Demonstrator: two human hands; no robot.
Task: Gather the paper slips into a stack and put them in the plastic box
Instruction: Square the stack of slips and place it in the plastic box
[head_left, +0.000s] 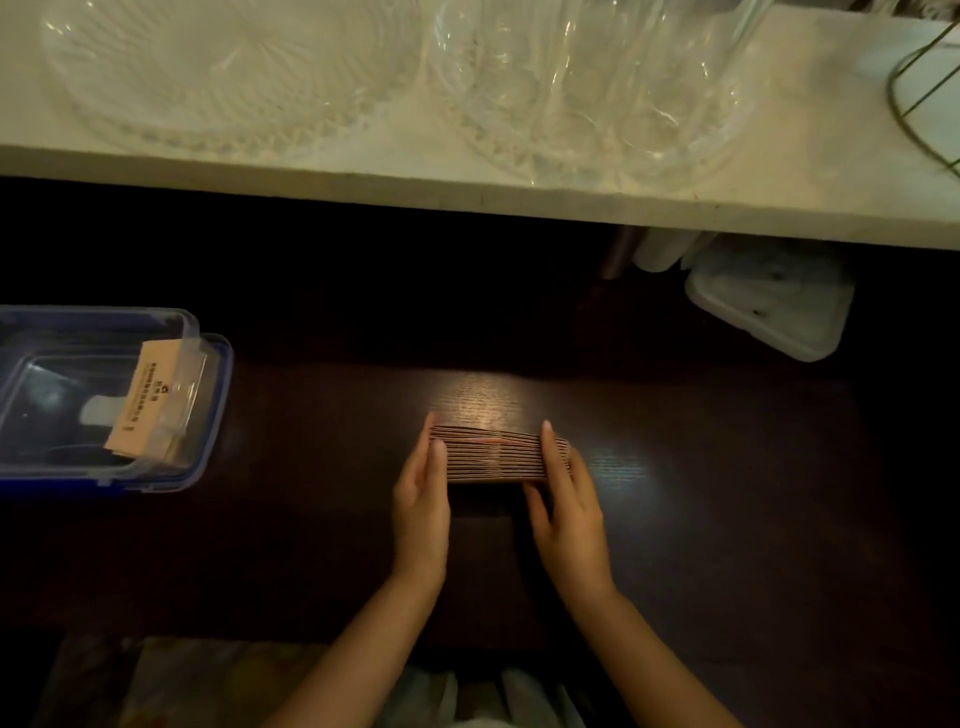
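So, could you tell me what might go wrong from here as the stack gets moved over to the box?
The stack of slips is pinched only at its two ends, by the left hand and the right hand; its unsupported middle could sag or fan out when lifted. The plastic box sits far to the left, so slips may slide loose during the long carry. A bundle of slips already leans inside the box and could block the new stack from lying flat.
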